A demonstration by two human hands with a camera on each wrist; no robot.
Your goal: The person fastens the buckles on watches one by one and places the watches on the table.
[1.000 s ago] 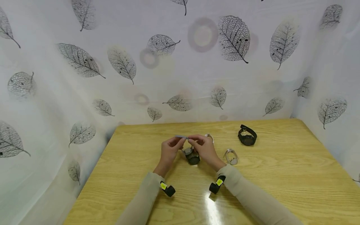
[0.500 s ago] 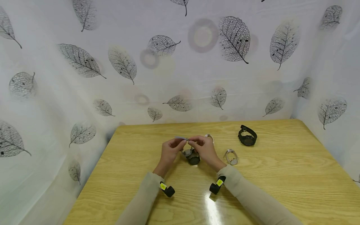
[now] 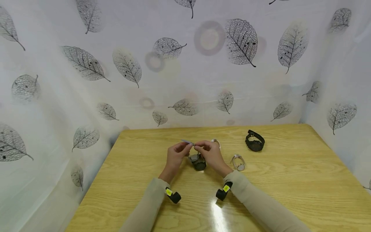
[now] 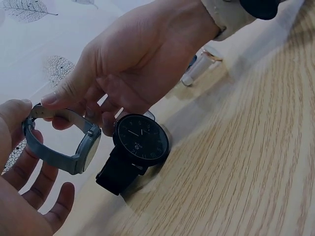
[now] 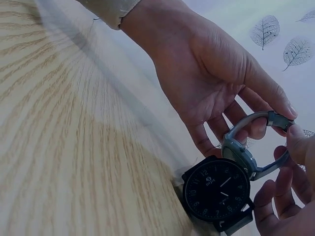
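Note:
A grey wristwatch (image 4: 54, 158) hangs in a loop between both hands, its strap ends brought together at the buckle. My left hand (image 3: 175, 155) pinches one side of the strap between thumb and fingertips. On the other side, my right hand (image 3: 213, 156) pinches the strap at the buckle, thumb uppermost. In the head view a loose strap tip (image 3: 186, 141) points up to the left. Just below the grey watch, a black wristwatch (image 5: 216, 189) with a round dial lies on the table. The fingertips hide part of the buckle.
On the wooden table (image 3: 290, 180), a small light wristwatch (image 3: 239, 163) lies right of the hands. A larger black watch (image 3: 255, 141) is farther back. Another pale watch (image 3: 216, 141) is partly hidden behind the right hand. A leaf-print curtain (image 3: 185, 77) surrounds the table.
Both hands stay in almost the same place, still pinching the strap. The loose strap tip tilts slightly more, and the fingertips shift a little at the buckle.

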